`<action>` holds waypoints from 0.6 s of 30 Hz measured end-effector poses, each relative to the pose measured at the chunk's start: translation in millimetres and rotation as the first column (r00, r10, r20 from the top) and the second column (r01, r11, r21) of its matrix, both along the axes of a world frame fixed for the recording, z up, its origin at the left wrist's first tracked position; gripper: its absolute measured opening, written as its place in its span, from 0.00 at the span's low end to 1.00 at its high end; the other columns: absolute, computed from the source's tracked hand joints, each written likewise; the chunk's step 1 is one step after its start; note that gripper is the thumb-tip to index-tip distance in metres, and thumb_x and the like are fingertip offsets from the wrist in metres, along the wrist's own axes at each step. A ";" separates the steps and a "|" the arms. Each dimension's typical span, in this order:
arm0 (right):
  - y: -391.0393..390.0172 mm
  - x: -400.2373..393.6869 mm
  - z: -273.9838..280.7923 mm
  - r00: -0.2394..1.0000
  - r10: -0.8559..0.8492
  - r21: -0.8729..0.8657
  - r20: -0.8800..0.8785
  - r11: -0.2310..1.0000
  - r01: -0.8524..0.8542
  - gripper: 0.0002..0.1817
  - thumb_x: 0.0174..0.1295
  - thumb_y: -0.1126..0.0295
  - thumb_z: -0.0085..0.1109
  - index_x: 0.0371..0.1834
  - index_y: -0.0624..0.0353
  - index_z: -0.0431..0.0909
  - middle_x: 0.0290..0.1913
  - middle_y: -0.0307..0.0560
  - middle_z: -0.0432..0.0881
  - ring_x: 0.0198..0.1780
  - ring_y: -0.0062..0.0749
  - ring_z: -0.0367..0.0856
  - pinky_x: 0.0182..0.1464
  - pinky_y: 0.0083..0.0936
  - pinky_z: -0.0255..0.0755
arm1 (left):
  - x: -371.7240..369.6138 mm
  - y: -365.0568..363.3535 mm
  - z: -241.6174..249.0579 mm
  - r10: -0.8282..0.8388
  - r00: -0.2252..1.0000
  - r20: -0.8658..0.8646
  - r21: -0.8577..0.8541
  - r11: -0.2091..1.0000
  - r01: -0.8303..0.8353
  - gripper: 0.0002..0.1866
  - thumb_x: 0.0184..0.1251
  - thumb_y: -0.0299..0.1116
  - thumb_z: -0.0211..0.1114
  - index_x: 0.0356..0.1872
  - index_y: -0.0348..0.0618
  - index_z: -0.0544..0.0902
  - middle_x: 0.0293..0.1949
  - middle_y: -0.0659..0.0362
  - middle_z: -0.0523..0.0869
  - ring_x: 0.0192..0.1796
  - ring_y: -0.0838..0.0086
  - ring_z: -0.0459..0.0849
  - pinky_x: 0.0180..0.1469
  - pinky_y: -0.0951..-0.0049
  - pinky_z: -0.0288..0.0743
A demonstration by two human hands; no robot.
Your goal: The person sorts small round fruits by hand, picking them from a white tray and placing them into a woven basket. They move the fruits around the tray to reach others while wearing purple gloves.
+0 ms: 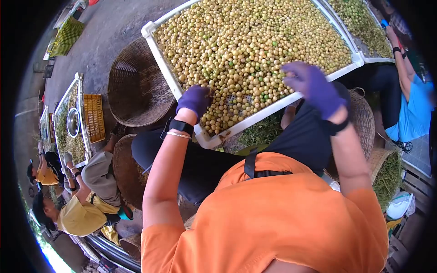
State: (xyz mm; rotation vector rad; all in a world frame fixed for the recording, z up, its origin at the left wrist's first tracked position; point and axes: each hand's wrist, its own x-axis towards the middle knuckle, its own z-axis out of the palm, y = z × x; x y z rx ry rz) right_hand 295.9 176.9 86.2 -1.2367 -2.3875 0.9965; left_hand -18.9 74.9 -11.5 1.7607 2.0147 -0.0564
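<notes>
White plastic tray (160,59), rectangular, raised rim, perforated floor visible through a bare patch near its lower edge. It rests tilted across the person's lap, over black trousers. Fill: small round fruits (246,41), smooth-skinned, mostly pale yellow to tan, a few green ones scattered among them, heaped close together over nearly the whole tray.

Left hand (195,100): purple glove, black wristband and a thin metal bangle at the wrist. Fingers curled down and loosely closed into the fruits at the near edge of the tray, beside the bare patch. Whether any fruit is held inside the curl cannot be told; the fingertips are buried.

Right hand (314,84): purple glove, dark band at the wrist. Raised just above the tray's right near edge, slightly blurred, fingers bent and partly open. Nothing visible in its grasp; the palm side is turned away.

Surroundings: a round woven basket (136,91), coarse brown weave, shallow bowl shape, lies on the concrete floor just left of the tray. A second tray (364,32) of greener fruits adjoins the first at upper right, with another person in a blue shirt (414,109) beside it. At lower left, a seated person in a yellow shirt (84,216) near a further tray and a yellow slatted crate (94,117).
</notes>
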 end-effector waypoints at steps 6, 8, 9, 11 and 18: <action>-6.8 -51.3 -81.9 0.757 0.251 0.155 0.604 0.894 -0.420 0.09 0.54 0.66 0.63 0.36 0.57 0.81 0.37 0.53 0.82 0.38 0.50 0.83 0.39 0.43 0.77 | 15.0 -9.5 2.9 0.055 0.991 -0.121 0.133 0.990 -0.039 0.11 0.61 0.41 0.63 0.42 0.53 0.85 0.40 0.53 0.84 0.45 0.58 0.84 0.45 0.61 0.78; -11.5 -48.8 -107.5 0.766 0.253 0.243 0.591 0.850 -0.468 0.07 0.54 0.68 0.61 0.33 0.58 0.81 0.36 0.54 0.83 0.37 0.49 0.84 0.37 0.42 0.77 | 25.0 -9.3 -1.0 -0.001 1.000 0.007 0.271 0.963 -0.001 0.11 0.61 0.42 0.63 0.43 0.54 0.85 0.39 0.53 0.83 0.44 0.58 0.83 0.45 0.60 0.77; -13.2 -48.3 -115.4 0.772 0.255 0.288 0.582 0.823 -0.489 0.06 0.54 0.69 0.60 0.32 0.58 0.82 0.36 0.54 0.83 0.36 0.48 0.85 0.36 0.41 0.78 | 37.9 -7.0 9.1 -0.047 0.993 0.106 0.242 0.970 0.021 0.13 0.61 0.44 0.64 0.44 0.55 0.84 0.39 0.53 0.82 0.44 0.57 0.83 0.44 0.58 0.76; -20.0 -55.5 -113.7 0.748 0.217 0.315 0.628 0.807 -0.499 0.06 0.54 0.70 0.57 0.31 0.59 0.81 0.34 0.54 0.83 0.36 0.46 0.85 0.36 0.40 0.78 | 59.5 -1.6 5.2 -0.207 0.944 0.256 0.287 0.949 0.130 0.13 0.60 0.42 0.64 0.45 0.52 0.83 0.41 0.52 0.81 0.45 0.56 0.82 0.47 0.58 0.76; -25.6 -66.4 -116.1 0.725 0.146 0.393 0.673 0.760 -0.518 0.06 0.55 0.73 0.53 0.31 0.60 0.80 0.29 0.50 0.82 0.31 0.40 0.86 0.30 0.35 0.78 | 75.6 25.5 -16.6 -0.405 0.903 0.142 0.228 0.901 0.368 0.12 0.60 0.39 0.62 0.43 0.49 0.83 0.39 0.51 0.81 0.43 0.55 0.83 0.44 0.57 0.77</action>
